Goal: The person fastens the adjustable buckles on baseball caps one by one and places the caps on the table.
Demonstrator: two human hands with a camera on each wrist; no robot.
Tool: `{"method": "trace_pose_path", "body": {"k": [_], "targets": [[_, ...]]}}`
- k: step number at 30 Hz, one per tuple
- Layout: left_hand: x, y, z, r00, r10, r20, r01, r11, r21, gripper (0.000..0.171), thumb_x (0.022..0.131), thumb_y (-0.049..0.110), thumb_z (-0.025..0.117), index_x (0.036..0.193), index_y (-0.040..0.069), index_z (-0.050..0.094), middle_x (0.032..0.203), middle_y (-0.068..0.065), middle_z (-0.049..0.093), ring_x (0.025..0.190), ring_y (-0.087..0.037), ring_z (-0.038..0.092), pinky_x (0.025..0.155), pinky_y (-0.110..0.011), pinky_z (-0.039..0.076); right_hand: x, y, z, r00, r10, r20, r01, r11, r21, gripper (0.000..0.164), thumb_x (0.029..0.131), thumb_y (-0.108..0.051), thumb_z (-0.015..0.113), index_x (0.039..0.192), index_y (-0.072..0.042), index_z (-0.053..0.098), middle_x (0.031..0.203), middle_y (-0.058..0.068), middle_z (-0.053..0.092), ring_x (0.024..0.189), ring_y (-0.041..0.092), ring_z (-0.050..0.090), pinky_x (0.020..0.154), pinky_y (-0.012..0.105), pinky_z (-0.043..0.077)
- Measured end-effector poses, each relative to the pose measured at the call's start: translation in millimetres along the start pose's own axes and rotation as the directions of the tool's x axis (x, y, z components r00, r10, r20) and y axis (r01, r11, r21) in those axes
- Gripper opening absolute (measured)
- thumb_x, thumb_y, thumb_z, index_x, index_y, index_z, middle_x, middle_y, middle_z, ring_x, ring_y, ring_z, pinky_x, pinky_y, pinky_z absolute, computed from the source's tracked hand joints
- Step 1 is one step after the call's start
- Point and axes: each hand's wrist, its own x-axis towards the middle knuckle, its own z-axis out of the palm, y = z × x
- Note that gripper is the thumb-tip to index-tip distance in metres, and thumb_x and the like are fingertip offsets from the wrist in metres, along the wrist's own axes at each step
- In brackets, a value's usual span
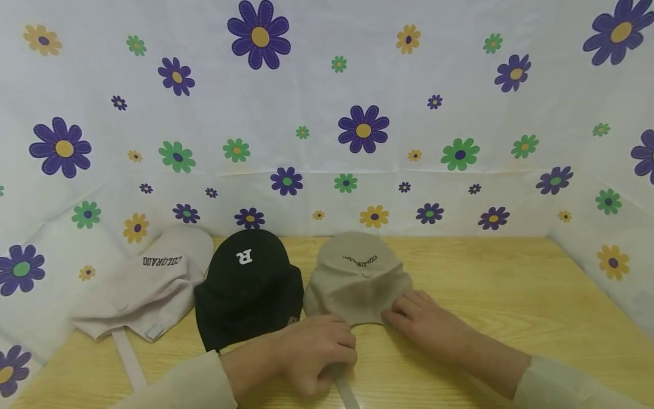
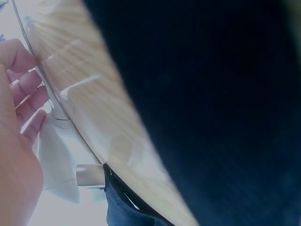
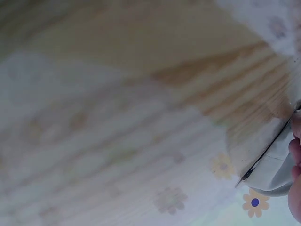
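Note:
A beige cap (image 1: 357, 284) with dark "COLORADO" lettering lies on the table, its brim toward the back wall. My left hand (image 1: 319, 349) is at its near left edge with fingers curled on the rim; the strap comes out below this hand. On the cap's right edge my right hand (image 1: 429, 324) pinches the rim between thumb and fingers. The left wrist view shows the left hand (image 2: 21, 94) along the cap's edge. Only part of the right hand (image 3: 295, 155) enters the right wrist view, beside the beige fabric (image 3: 275, 169).
Left of the beige cap lies a black cap (image 1: 250, 289) with a white "R". Farther left is a pale pink cap (image 1: 148, 289) with "COLORADO" lettering and a loose strap (image 1: 129, 360). A flower-patterned cloth (image 1: 306, 96) stands behind the wooden table (image 1: 490, 284).

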Motion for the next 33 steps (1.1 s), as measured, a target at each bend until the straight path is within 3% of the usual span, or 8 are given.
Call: {"method": "trace_pose_path", "body": {"k": [5, 10, 14, 18, 22, 26, 33], "targets": [[0.7, 2.0, -2.1, 1.0, -0.022, 0.006, 0.022, 1.0, -0.008, 0.023, 0.067, 0.02, 0.071, 0.089, 0.022, 0.063, 0.083, 0.011, 0.052, 0.078, -0.005, 0.049, 0.083, -0.02, 0.041, -0.1, 0.6, -0.7, 1.0, -0.026, -0.013, 0.024, 0.996, -0.083, 0.035, 0.083, -0.008, 0.074, 0.117, -0.012, 0.068, 0.114, 0.001, 0.062, 0.109, 0.019, 0.056, 0.102, 0.038, 0.046], [1.6, 2.7, -0.3, 1.0, -0.016, -0.021, 0.015, 0.999, -0.047, 0.022, 0.065, 0.014, 0.07, 0.083, 0.02, 0.06, 0.08, 0.009, 0.047, 0.073, -0.004, 0.044, 0.072, -0.014, 0.038, 0.4, 1.1, -2.3, 0.999, -0.031, -0.026, 0.027, 0.99, -0.139, 0.03, 0.084, -0.012, 0.075, 0.113, -0.015, 0.068, 0.115, 0.0, 0.064, 0.11, 0.019, 0.058, 0.098, 0.037, 0.046], [1.3, 3.8, 1.9, 0.999, -0.03, -0.035, 0.027, 0.998, -0.061, 0.018, 0.071, 0.012, 0.07, 0.082, 0.019, 0.058, 0.079, 0.009, 0.048, 0.072, -0.002, 0.044, 0.071, -0.012, 0.039, 1.3, 1.3, -1.7, 0.999, -0.035, -0.04, 0.029, 0.99, -0.14, 0.026, 0.086, -0.015, 0.074, 0.112, -0.015, 0.068, 0.116, 0.001, 0.065, 0.111, 0.02, 0.059, 0.098, 0.037, 0.047], [1.4, 4.4, 4.4, 0.994, -0.063, -0.092, 0.061, 0.998, -0.03, 0.014, 0.078, 0.014, 0.07, 0.088, 0.018, 0.061, 0.083, 0.009, 0.053, 0.076, -0.004, 0.049, 0.076, -0.015, 0.042, 1.0, 1.3, -1.9, 0.999, -0.016, -0.042, 0.011, 0.994, -0.113, 0.027, 0.087, -0.016, 0.073, 0.114, -0.015, 0.067, 0.119, 0.002, 0.064, 0.114, 0.022, 0.059, 0.1, 0.038, 0.046], [1.8, 3.6, 6.7, 0.977, -0.051, -0.205, 0.067, 0.995, 0.076, 0.016, 0.081, 0.013, 0.071, 0.094, 0.016, 0.062, 0.089, 0.007, 0.056, 0.082, -0.007, 0.053, 0.079, -0.02, 0.045, 1.0, 2.0, -1.6, 0.998, 0.0, -0.061, -0.005, 0.997, -0.074, 0.026, 0.088, -0.015, 0.07, 0.114, -0.014, 0.066, 0.118, 0.001, 0.064, 0.114, 0.021, 0.058, 0.1, 0.038, 0.046], [2.9, 2.1, 6.1, 0.949, -0.03, -0.313, 0.087, 0.982, 0.169, 0.013, 0.084, 0.008, 0.067, 0.095, 0.015, 0.065, 0.089, 0.006, 0.059, 0.083, -0.009, 0.056, 0.078, -0.022, 0.046, 1.0, 2.5, -1.3, 0.997, 0.001, -0.083, -0.006, 0.998, -0.056, 0.027, 0.089, -0.014, 0.066, 0.115, -0.012, 0.066, 0.12, 0.002, 0.064, 0.115, 0.022, 0.058, 0.101, 0.038, 0.045], [5.8, 0.0, 3.9, 0.925, -0.037, -0.378, 0.131, 0.965, 0.228, 0.01, 0.081, 0.008, 0.064, 0.088, 0.015, 0.065, 0.078, 0.008, 0.057, 0.073, -0.01, 0.053, 0.074, -0.025, 0.045, 1.6, 1.9, -2.1, 0.99, 0.021, -0.138, -0.023, 1.0, -0.015, 0.029, 0.089, -0.016, 0.066, 0.118, -0.009, 0.066, 0.12, 0.004, 0.064, 0.115, 0.023, 0.059, 0.098, 0.038, 0.047]]}}
